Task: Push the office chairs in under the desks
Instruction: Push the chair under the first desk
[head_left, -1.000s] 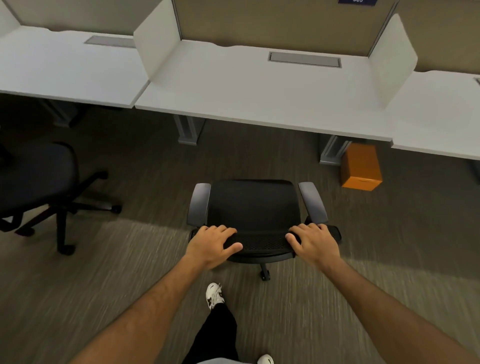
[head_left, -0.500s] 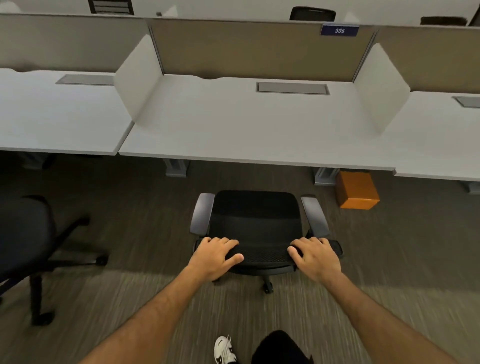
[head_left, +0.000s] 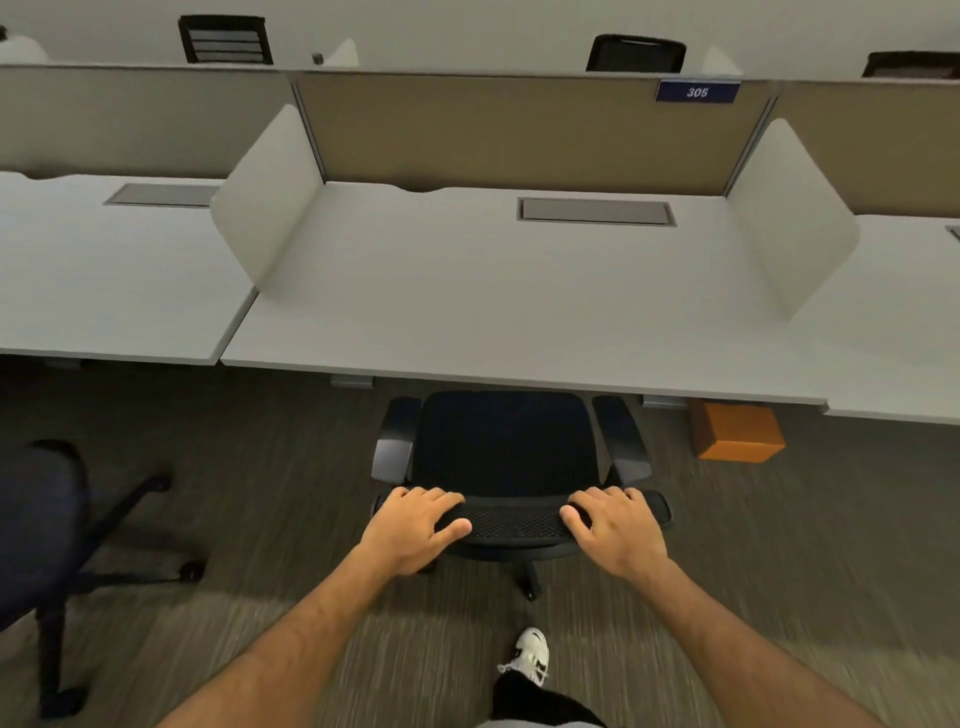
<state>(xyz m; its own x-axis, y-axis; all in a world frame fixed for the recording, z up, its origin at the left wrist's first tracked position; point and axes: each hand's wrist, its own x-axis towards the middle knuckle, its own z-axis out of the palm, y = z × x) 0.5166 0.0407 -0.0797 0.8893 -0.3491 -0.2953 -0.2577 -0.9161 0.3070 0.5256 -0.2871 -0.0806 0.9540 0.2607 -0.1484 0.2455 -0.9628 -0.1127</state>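
Note:
A black office chair (head_left: 506, 447) with grey armrests stands in front of me, its seat's front edge at the white desk's (head_left: 493, 322) near edge. My left hand (head_left: 415, 525) grips the left end of the chair's mesh backrest top. At the right end of that top my right hand (head_left: 615, 530) holds on the same way. A second dark chair (head_left: 47, 519) stands out on the carpet at the far left, away from its desk (head_left: 104, 291).
An orange box (head_left: 737, 434) sits on the floor under the desk's right end, beside a desk leg. White side screens and tan back panels divide the desks. More chair backs show beyond the panels. My shoe (head_left: 530, 657) is on the carpet behind the chair.
The chair has rolled forward with both hands on its backrest; its seat has reached the desk's edge. I have stepped closer, so the desk looks larger.

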